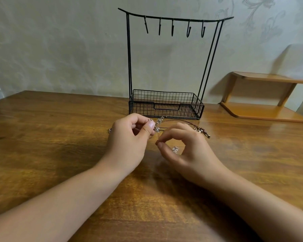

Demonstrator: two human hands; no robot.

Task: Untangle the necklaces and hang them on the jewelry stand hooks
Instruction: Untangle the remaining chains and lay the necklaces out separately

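While the necklaces [158,125] lie bunched in a small knot at the centre of the frame, just in front of the stand's basket [166,106], the step in hand looks to be teasing one chain free of the tangle. The left hand [129,137] pinches a silver bit of chain between thumb and forefinger at the knot; the right hand [180,149] pinches what seems to be a very fine strand just below and right of it, with a small silver pendant [175,149] showing under its curled fingers. A brown cord [180,121] with beads runs off toward the right, behind the right hand. To do this well, I would keep the left pinch steady as an anchor and draw the fine strand away slowly, loosening the knot rather than tightening it; a hard pull could cinch the chains or snap the thin one. Following the cord out first may be easier, as it is thicker and plainly seen. The hooks [172,28] on the stand [173,18], upper centre, all hang bare, so nothing is hung yet. All of it sits on a wooden table [59,137]; a small wooden shelf [262,109] stands at the right edge.
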